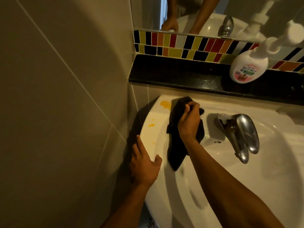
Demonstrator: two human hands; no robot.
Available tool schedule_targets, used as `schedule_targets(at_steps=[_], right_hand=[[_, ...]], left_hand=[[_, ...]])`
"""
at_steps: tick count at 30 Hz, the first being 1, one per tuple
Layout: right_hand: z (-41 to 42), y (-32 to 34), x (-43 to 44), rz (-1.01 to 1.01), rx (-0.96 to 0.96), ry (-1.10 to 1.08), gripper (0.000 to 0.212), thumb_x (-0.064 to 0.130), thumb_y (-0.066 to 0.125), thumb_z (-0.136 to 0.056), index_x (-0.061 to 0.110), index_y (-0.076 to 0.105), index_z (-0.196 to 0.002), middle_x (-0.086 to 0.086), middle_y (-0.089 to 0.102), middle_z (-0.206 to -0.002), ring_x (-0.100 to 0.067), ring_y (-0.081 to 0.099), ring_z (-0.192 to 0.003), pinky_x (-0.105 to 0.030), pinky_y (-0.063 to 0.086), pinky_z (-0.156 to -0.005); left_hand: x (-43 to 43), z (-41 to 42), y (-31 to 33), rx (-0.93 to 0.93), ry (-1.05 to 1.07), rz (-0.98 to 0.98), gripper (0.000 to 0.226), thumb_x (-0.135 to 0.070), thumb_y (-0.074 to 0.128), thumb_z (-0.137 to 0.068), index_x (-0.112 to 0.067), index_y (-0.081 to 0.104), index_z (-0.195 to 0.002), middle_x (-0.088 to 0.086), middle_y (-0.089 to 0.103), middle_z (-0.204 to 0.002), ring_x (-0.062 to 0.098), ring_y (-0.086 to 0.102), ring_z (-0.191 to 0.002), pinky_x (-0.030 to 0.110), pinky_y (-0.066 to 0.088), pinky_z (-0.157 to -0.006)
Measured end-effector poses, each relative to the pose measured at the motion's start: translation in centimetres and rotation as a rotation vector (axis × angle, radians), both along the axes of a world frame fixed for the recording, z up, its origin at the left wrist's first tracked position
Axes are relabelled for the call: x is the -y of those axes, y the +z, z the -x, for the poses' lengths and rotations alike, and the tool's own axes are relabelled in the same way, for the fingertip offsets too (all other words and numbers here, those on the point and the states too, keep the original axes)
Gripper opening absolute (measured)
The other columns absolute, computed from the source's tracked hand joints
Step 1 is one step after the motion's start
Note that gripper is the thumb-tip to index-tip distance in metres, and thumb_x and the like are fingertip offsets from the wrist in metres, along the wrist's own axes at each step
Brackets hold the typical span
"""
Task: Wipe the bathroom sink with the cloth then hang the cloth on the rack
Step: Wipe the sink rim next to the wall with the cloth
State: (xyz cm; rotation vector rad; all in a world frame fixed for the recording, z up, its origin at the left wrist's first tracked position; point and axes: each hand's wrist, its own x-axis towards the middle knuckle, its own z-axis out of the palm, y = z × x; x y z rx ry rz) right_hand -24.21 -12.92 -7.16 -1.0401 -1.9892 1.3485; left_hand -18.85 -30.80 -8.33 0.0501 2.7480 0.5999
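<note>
A white bathroom sink fills the lower right. My right hand grips a dark cloth and presses it on the sink's back left rim, just right of a yellow smear. Smaller yellow spots lie on the left rim. My left hand rests flat on the sink's left edge, fingers apart, holding nothing. No rack is in view.
A chrome tap stands right of the cloth. A soap pump bottle sits on the black ledge under coloured mosaic tiles and a mirror. A tiled wall closes the left side.
</note>
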Motion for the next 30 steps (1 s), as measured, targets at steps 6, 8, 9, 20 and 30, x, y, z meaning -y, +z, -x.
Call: schedule_targets(at_steps=[6, 8, 9, 20, 30], right_hand=[[3.3, -2.1, -0.2, -0.501, 0.245, 0.507, 0.041, 0.038, 0.032, -0.101, 0.019, 0.048, -0.133, -0.004, 0.050, -0.141, -0.020, 0.045, -0.132, -0.037, 0.030, -0.114], [3.6, -2.5, -1.5, -0.754, 0.381, 0.672, 0.053, 0.046, 0.019, -0.100, 0.024, 0.032, -0.146, -0.001, 0.032, -0.155, -0.017, 0.020, -0.146, -0.037, 0.006, -0.120], [3.6, -2.5, -2.1, -0.790, 0.427, 0.734, 0.056, 0.048, 0.013, -0.099, 0.027, 0.025, -0.149, 0.002, 0.025, -0.158, -0.014, 0.012, -0.148, -0.037, -0.001, -0.120], [1.0, -1.6, 4.7, -0.721, 0.325, 1.118, 0.057, 0.041, 0.009, -0.098, 0.023, 0.032, -0.147, 0.002, 0.031, -0.155, -0.012, 0.011, -0.148, -0.038, -0.001, -0.121], [-0.7, -1.6, 2.8, -0.782, 0.350, 1.317, 0.049, 0.040, 0.020, -0.102, 0.030, 0.021, -0.150, 0.005, 0.018, -0.159, -0.012, 0.001, -0.148, -0.031, -0.010, -0.118]], left_hand=[[0.2, 0.1, 0.2, 0.004, 0.005, -0.032, 0.103, -0.056, 0.057, -0.082, -0.021, -0.011, -0.151, 0.008, 0.022, -0.155, 0.031, 0.040, -0.132, 0.042, 0.041, -0.103], [0.2, 0.0, 0.3, 0.008, 0.006, -0.063, 0.102, -0.055, 0.057, -0.082, -0.021, -0.009, -0.151, 0.009, 0.023, -0.155, 0.032, 0.042, -0.131, 0.043, 0.041, -0.103], [0.3, 0.0, 0.2, 0.009, 0.006, -0.072, 0.102, -0.054, 0.057, -0.082, -0.021, -0.009, -0.151, 0.010, 0.023, -0.155, 0.032, 0.041, -0.131, 0.044, 0.041, -0.103], [0.4, -1.3, 0.9, 0.040, 0.191, -0.230, 0.116, -0.044, 0.077, -0.072, -0.021, -0.004, -0.152, 0.010, 0.023, -0.156, 0.033, 0.036, -0.136, 0.046, 0.038, -0.105], [1.3, -5.2, 0.5, 0.136, 0.476, -0.339, 0.116, -0.034, 0.082, -0.068, -0.015, 0.005, -0.152, 0.016, 0.021, -0.157, 0.037, 0.030, -0.140, 0.046, 0.034, -0.107]])
